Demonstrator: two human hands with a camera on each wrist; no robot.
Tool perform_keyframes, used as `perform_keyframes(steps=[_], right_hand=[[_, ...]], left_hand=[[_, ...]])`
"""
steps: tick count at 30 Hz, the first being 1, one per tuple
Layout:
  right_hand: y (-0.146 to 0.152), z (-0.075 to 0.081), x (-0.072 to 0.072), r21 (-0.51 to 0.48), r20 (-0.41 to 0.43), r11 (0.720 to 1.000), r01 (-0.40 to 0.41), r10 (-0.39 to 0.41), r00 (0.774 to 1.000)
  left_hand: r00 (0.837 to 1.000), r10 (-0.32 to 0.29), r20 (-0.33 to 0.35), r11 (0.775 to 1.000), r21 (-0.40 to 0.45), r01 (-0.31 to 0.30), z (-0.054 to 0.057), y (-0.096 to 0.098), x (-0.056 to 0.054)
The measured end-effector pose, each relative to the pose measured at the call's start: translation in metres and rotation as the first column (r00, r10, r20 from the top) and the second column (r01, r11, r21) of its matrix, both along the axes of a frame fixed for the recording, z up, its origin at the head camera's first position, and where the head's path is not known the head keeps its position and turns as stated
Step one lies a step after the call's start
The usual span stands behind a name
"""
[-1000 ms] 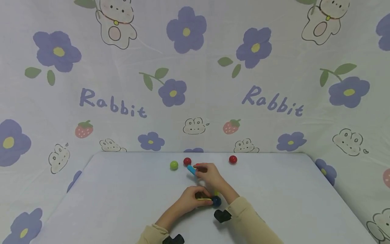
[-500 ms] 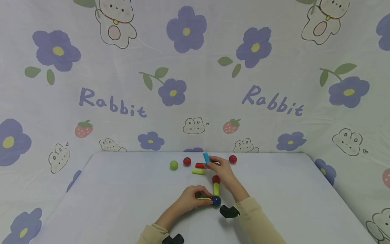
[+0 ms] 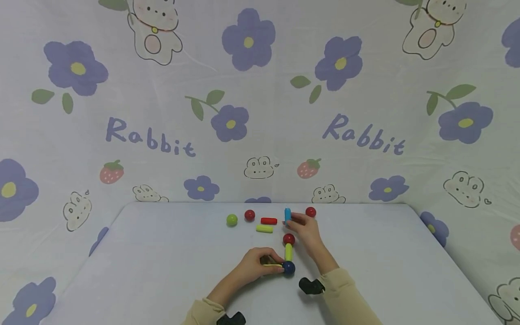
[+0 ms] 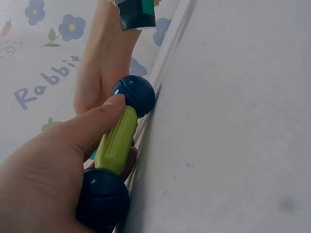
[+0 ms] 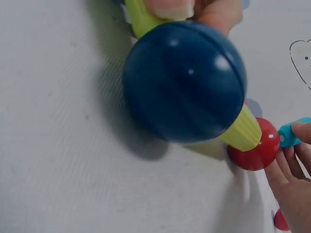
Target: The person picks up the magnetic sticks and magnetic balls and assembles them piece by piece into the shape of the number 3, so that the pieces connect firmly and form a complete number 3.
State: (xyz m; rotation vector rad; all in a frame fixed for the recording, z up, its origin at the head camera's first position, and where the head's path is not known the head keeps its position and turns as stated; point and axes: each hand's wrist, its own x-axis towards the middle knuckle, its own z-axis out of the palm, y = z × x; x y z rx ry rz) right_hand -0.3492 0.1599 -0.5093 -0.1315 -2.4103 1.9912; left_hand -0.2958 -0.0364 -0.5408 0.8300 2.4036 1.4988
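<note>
My left hand (image 3: 253, 266) pinches a yellow-green toy rod (image 4: 116, 141) that has a dark blue ball at each end. From the right-hand dark blue ball (image 3: 288, 268), a second yellow-green rod (image 3: 288, 252) runs away toward the back. It ends in a red ball (image 3: 289, 239), and all these pieces are joined in an L shape. Beyond that red ball, my right hand (image 3: 307, 231) holds a short light blue rod (image 3: 287, 214) upright between thumb and fingers. In the right wrist view, the light blue rod's end (image 5: 286, 138) overlaps the red ball's edge.
Loose pieces lie along the back of the white table (image 3: 170, 257): a green ball (image 3: 232, 220), a red ball (image 3: 249, 215), a red rod (image 3: 269, 221) and a yellow-green rod (image 3: 264, 229). Another red ball (image 3: 310, 211) sits behind my right hand. A printed cloth (image 3: 260, 149) hangs behind.
My right hand has moved right with the light blue rod, which has turned from slanted to upright. The loose red and yellow-green rods came into full view. My left hand stays put.
</note>
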Motion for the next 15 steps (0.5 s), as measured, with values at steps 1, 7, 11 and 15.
perform_keyframes(steps=[1, 7, 11, 15], right_hand=[[0.001, -0.001, 0.000, 0.015, 0.010, 1.000, 0.015, -0.015, 1.000], [0.004, -0.007, 0.001, 0.044, 0.032, 0.998, 0.050, -0.052, 0.998], [0.006, -0.012, 0.000, 0.064, 0.036, 0.997, 0.052, -0.055, 0.998], [0.006, -0.017, -0.001, 0.092, 0.013, 0.994, 0.055, -0.056, 0.998]], left_hand=[[1.000, 0.001, 0.003, 1.000, -0.001, -0.001, 0.000, 0.000, 0.000], [1.000, 0.003, 0.003, 1.000, -0.002, -0.003, 0.000, 0.000, -0.001], [1.000, 0.006, 0.003, 1.000, -0.006, -0.006, -0.001, 0.000, -0.001], [1.000, 0.004, 0.007, 1.000, -0.004, -0.004, -0.002, 0.000, -0.001]])
